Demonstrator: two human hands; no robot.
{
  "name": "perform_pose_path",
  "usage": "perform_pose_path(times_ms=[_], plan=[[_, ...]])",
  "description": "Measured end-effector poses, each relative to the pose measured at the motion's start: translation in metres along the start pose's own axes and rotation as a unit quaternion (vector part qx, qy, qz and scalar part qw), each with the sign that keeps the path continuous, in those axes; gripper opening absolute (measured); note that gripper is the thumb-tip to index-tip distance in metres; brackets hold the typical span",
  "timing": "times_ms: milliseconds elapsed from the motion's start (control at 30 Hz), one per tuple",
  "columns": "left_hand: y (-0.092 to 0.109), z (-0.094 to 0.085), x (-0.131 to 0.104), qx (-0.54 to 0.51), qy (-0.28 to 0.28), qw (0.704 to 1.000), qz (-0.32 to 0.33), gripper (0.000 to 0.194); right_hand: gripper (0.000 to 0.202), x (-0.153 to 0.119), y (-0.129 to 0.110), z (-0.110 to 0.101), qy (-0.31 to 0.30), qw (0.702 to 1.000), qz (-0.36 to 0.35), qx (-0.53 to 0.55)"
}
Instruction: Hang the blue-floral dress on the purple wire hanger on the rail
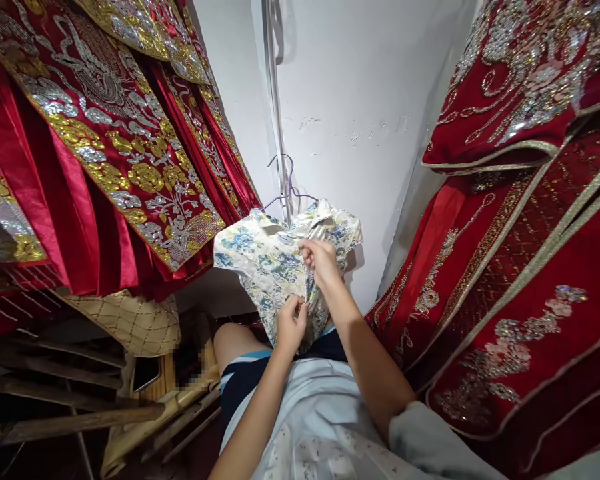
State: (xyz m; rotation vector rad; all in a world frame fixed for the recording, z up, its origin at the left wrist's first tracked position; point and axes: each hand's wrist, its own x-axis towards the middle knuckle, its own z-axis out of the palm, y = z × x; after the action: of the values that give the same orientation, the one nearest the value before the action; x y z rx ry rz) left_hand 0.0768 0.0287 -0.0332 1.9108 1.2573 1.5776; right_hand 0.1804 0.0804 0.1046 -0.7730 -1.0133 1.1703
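A short-sleeved white shirt [260,257] with blue and yellow flowers hangs in front of my lap on a thin purple hanger [291,180]. Lower on its front, my left hand [292,321] is closed in a pinch at the fabric edge. Higher up, near the chest, the fingers of my right hand [321,259] pinch the same front edge. A narrow line of the opening runs between the two hands. Any button or fastener under the fingertips is too small to make out.
Red garments with gold and silver sequins [145,177] hang at the left. More beaded red garments [510,267] fill the right side. A white wall [350,87] stands behind the shirt. At lower left are a bamboo chair [135,433] and a phone-like dark object [147,373].
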Motion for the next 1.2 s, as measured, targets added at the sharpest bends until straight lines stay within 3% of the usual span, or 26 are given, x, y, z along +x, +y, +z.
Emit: perform_pose_path(times_ms=[133,233,300,367,433,500,533,667,767,900,1000,1100,1200], plan=[[-0.015,0.003,-0.005,0.024,-0.039,0.999,-0.023,0.016,0.016,0.039,-0.036,0.028,0.059,0.997,-0.019,0.042],[-0.021,-0.006,0.004,0.031,-0.097,0.994,-0.037,0.017,0.016,0.04,-0.038,0.037,0.071,0.994,-0.024,0.077],[-0.014,-0.019,0.021,0.029,-0.137,0.989,-0.038,0.017,0.013,0.03,-0.031,0.032,0.042,0.995,-0.038,0.084],[0.006,-0.035,0.046,0.025,-0.146,0.989,-0.027,0.007,0.013,0.02,-0.024,0.023,0.011,0.996,-0.052,0.075],[0.036,-0.052,0.078,0.02,-0.1,0.995,-0.004,0.022,0.015,0.014,-0.022,0.015,-0.011,0.997,-0.061,0.053],[0.068,-0.064,0.112,0.02,0.004,0.997,0.079,0.036,0.017,0.013,-0.024,0.009,-0.026,0.997,-0.074,0.025],[0.081,-0.068,0.128,0.036,0.018,0.992,0.12,0.036,0.017,0.015,-0.025,0.008,-0.03,0.996,-0.083,0.011],[0.112,-0.068,0.172,0.131,-0.041,0.969,0.206,0.017,0.015,0.026,-0.023,0.009,0.028,0.99,-0.132,-0.031],[0.112,-0.064,0.183,0.201,-0.037,0.948,0.243,0.018,0.018,0.031,-0.01,0.012,0.085,0.984,-0.138,-0.068],[0.101,-0.063,0.183,0.209,0.005,0.944,0.255,0.017,0.019,0.033,0.007,0.015,0.079,0.984,-0.109,-0.119],[0.098,-0.068,0.185,0.183,0.072,0.95,0.241,0.018,0.02,0.031,0.018,0.011,0.078,0.983,-0.098,-0.137],[0.101,-0.085,0.193,0.162,0.154,0.952,0.209,0.019,0.029,0.027,0.033,0.004,0.079,0.982,-0.079,-0.155],[0.096,-0.114,0.203,0.141,0.206,0.957,0.145,0.014,0.032,0.023,0.043,-0.001,0.072,0.983,-0.063,-0.155]])
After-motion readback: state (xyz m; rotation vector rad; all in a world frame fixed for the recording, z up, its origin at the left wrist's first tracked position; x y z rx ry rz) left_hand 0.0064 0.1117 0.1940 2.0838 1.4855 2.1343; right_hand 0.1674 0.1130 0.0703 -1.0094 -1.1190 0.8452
